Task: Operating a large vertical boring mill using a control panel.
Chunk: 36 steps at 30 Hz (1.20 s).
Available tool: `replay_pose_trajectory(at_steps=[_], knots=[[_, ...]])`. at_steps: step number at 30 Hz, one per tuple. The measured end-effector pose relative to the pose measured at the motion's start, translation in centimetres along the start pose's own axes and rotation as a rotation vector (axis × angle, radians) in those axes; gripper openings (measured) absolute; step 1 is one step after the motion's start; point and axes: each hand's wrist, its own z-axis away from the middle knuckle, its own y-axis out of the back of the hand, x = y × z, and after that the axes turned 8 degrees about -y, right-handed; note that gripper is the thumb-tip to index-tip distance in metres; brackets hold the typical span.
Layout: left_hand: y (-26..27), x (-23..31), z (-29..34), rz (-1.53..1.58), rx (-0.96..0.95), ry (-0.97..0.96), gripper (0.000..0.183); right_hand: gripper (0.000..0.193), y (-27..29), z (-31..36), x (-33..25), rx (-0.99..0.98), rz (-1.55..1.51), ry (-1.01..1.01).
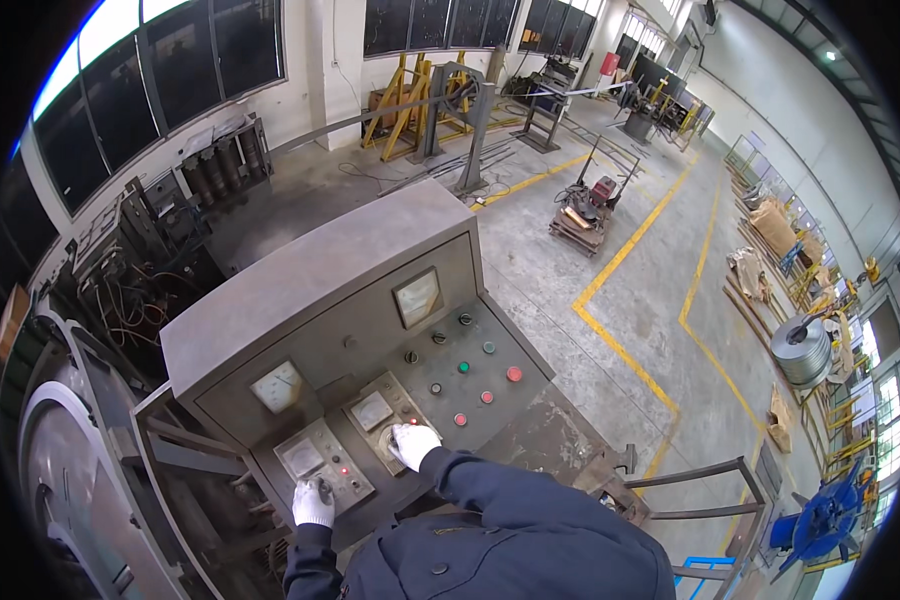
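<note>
A grey control console (320, 270) with a sloping panel stands in front of me. My left hand (313, 503), in a white glove, has its fingers closed around a dark knob at the lower edge of the left meter module (303, 458). On the right meter module (372, 411), my right hand (415, 446), gloved too, curls its fingers over a round dial (386, 440), which it partly covers. A red lamp (344, 471) glows on the left module. Further right on the panel are a green button (464, 367), a red button (514, 374) and several dark selector switches.
Metal railings (705, 495) flank my platform. At left stands a large round-edged machine (65, 450). A wheeled cart with an engine (595, 200) sits on the concrete floor beside yellow lines. A coiled metal strip (802, 345) and a blue fan-like machine (820, 522) are at right.
</note>
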Motion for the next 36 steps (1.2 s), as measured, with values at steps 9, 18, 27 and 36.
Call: replay_pose_trajectory(at_steps=[9,18,27,36], knots=[[0.7,1.5,-0.6,-0.007,-0.011,0.028,0.013,0.037,-0.3,-0.4,1.0,-0.080,0.025,-0.029],[2.8,2.2,-1.2,0.008,-0.080,0.038,0.018,0.049,-0.7,-0.1,1.7,0.054,0.021,0.051],[0.1,0.2,0.9,-0.014,-0.021,0.057,0.017,0.036,0.5,-0.5,0.2,-0.068,-0.031,0.057],[0.9,0.9,0.7,0.003,-0.037,0.081,0.019,0.036,1.9,-0.7,-0.7,-0.101,-0.102,0.008]])
